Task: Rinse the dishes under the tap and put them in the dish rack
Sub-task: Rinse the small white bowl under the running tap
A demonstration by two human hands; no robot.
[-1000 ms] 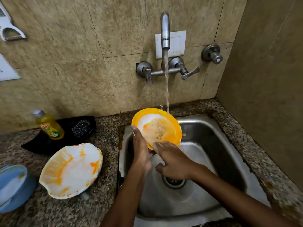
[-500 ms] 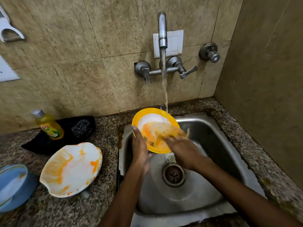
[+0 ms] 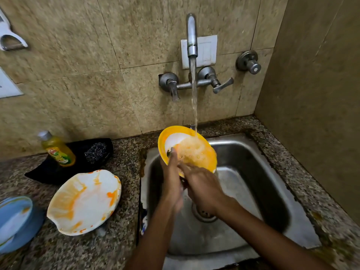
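Note:
A yellow plate [image 3: 171, 138] with a white centre is tilted over the steel sink [image 3: 251, 172], under the water running from the tap [image 3: 191, 36]. My left hand [image 3: 172, 176] grips the plate's near-left rim, thumb on its face. My right hand [image 3: 202, 187] lies just right of the left hand, its fingers on the plate's lower part where the water splashes. A white plate [image 3: 83, 201] smeared with orange sauce lies on the counter left of the sink. A blue plate [image 3: 13, 221] sits at the far left edge.
A yellow dish-soap bottle [image 3: 58, 150] and a steel scrubber [image 3: 95, 151] rest on a black tray [image 3: 44, 172] behind the white plate. Speckled granite counter [image 3: 124, 166] surrounds the sink. Tiled walls close in behind and on the right. No dish rack is in view.
My right hand has moved back from the plate's right side to its lower edge, beside the left hand. The plate stays under the stream.

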